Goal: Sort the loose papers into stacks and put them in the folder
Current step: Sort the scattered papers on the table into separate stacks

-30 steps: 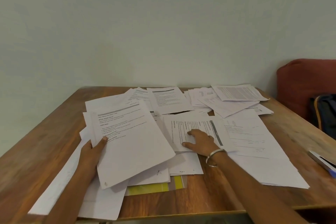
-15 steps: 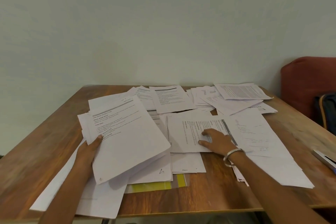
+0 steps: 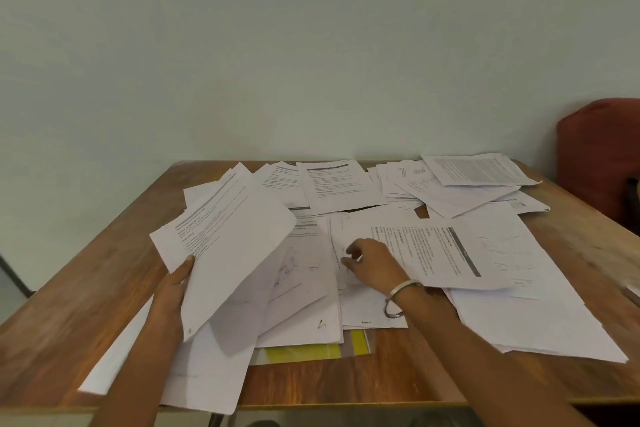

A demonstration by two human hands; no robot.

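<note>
Loose white printed papers (image 3: pixel 343 187) cover most of the wooden table (image 3: pixel 104 267). My left hand (image 3: pixel 173 291) grips a stack of sheets (image 3: pixel 235 253) by its left edge and holds it tilted up off the pile. My right hand (image 3: pixel 370 263), a metal bangle on its wrist, has its fingers curled and pinches the left edge of a sheet in the middle of the pile. A printed sheet with a dark bar (image 3: pixel 436 250) lies just right of that hand. A yellow folder (image 3: pixel 301 352) shows under the papers near the front edge, mostly covered.
A red chair back (image 3: pixel 599 156) stands at the right with a dark bag (image 3: pixel 633 198) on it. Some object pokes in at the right edge (image 3: pixel 635 293). A pale wall runs close behind the table. Bare wood shows at the left and front right.
My left hand has tilted its stack up higher, uncovering sheets beneath. My right hand has moved from on top of the dark-barred sheet to a sheet edge at its left.
</note>
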